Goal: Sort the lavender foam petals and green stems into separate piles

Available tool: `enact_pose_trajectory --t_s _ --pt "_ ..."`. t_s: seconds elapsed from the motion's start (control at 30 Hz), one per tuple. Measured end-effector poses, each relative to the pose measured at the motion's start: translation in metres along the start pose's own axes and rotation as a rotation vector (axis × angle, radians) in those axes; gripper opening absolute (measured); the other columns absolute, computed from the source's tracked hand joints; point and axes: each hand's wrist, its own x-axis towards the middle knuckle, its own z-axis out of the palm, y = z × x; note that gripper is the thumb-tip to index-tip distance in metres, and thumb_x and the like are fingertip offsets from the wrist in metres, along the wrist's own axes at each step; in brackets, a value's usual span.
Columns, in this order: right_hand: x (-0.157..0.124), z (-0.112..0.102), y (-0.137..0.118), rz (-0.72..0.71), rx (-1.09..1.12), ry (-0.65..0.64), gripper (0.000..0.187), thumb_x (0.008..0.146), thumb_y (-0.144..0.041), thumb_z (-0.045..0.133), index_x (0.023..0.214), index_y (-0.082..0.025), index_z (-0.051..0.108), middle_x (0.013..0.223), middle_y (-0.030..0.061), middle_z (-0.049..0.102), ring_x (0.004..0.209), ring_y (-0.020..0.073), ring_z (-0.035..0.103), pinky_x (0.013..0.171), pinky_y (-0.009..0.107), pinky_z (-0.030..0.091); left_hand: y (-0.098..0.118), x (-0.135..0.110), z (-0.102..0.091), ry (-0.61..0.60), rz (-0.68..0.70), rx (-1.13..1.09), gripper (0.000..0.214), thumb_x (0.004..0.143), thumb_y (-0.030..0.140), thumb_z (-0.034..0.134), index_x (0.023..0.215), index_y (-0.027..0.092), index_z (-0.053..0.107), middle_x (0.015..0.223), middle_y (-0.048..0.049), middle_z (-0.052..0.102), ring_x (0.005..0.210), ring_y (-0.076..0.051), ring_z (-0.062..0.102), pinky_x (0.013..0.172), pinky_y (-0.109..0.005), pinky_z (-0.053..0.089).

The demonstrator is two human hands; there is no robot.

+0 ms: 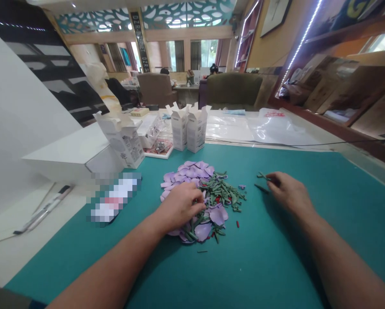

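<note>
Hands well apart, our right hand [289, 193] pinched a slender green stick-like piece [262, 176]! Our curled left hand [181, 206] met thin pale-purple petal-shaped pieces [194, 172]; whether it gripped any, we couldn't tell.

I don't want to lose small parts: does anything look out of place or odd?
Only some strays: a red piece lies alone to the right of the pile, and a thin green piece lies off its near side. They look odd because most similar bits are heaped together. Nothing looks plainly damaged.
</note>
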Motion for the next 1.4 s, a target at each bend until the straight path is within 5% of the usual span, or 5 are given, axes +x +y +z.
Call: enact_pose_trajectory --t_s 0.17,0.37,0.83,1.17,1.4 --pt "0.006 0.002 0.031 0.128 -0.124 -0.024 0.025 0.082 -0.030 0.051 0.096 -0.021 0.069 0.093 0.0095 0.070 0.080 0.0236 0.061 0.065 0.033 0.041 0.012 -0.007 0.001 -0.141 0.038 0.197 0.015 0.083 0.026 0.066 0.071 0.018 0.066 0.082 -0.0036 0.060 0.080 -0.019 0.053 0.069 -0.031 0.036" --pt "0.005 0.005 0.036 0.062 -0.211 0.023 0.030 0.084 -0.031 0.049 0.100 -0.016 0.069 0.098 0.0146 0.066 0.089 0.0273 0.059 0.076 0.037 0.043 0.018 -0.011 0.008 -0.164 0.086 0.342 0.017 0.083 0.022 0.063 0.068 0.015 0.064 0.081 -0.0076 0.060 0.082 -0.024 0.054 0.072 -0.038 0.037" --pt "-0.011 -0.011 -0.035 -0.193 0.147 0.092 0.024 0.084 -0.032 0.048 0.090 -0.020 0.068 0.091 0.0102 0.066 0.086 0.0242 0.060 0.080 0.037 0.046 0.016 -0.009 0.010 -0.094 0.014 0.273 0.008 0.084 0.022 0.057 0.079 0.017 0.062 0.089 -0.0067 0.064 0.085 -0.023 0.055 0.073 -0.035 0.037" --pt "-0.062 -0.025 -0.119 -0.347 0.678 -0.419 0.018 0.088 -0.039 0.054 0.091 -0.023 0.063 0.077 -0.0008 0.068 0.068 0.0134 0.058 0.062 0.025 0.044 0.019 -0.007 0.024 -0.027 0.049 -0.011 0.012 0.097 0.028 0.047 0.094 0.019 0.054 0.088 -0.0018 0.065 0.081 -0.018 0.060 0.069 -0.027 0.040" --pt "-0.064 -0.019 -0.120 -0.424 0.636 -0.437 0.006 0.085 -0.024 0.053 0.081 -0.022 0.057 0.070 -0.0023 0.064 0.064 0.0115 0.055 0.060 0.023 0.041 0.020 -0.008 0.026 0.101 -0.011 -0.261 0.006 0.087 0.018 0.058 0.088 0.020 0.053 0.081 0.0028 0.062 0.073 -0.013 0.057 0.067 -0.023 0.041"
